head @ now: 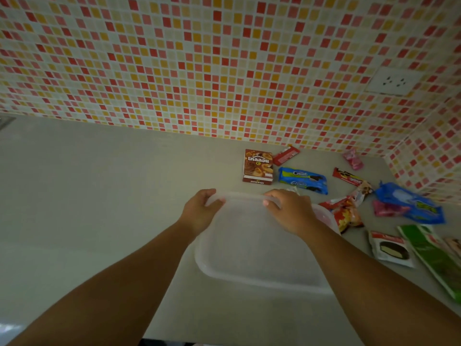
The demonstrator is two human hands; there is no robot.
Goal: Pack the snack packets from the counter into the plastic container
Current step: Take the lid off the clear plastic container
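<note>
Both hands, left hand (199, 211) and right hand (287, 210), have a narrow grip on the far rim of the plastic container (257, 245) near the desk's front edge, seemingly opening it; next, lift the lid clear and reach the snack packets (303, 179) lying unpacked to its right

Plastic container (254, 248) on bench (87, 196), near front edge, lid on. Left hand (200, 212) on far-left corner of lid, right hand (287, 211) on far-right corner. Snack box (258, 167) behind container, near tiled wall (224, 71). Cream-cookie packet (303, 180) just right of box. Small sachet (285, 155) behind packet, close to wall. Crisp packet (345, 214) touching container's right side. Wafer bar (348, 176) farther right. Long packet (434, 255) at right edge; chocolate-pie packet (390, 249) left of it. Wall socket (394, 81) up right.
</note>
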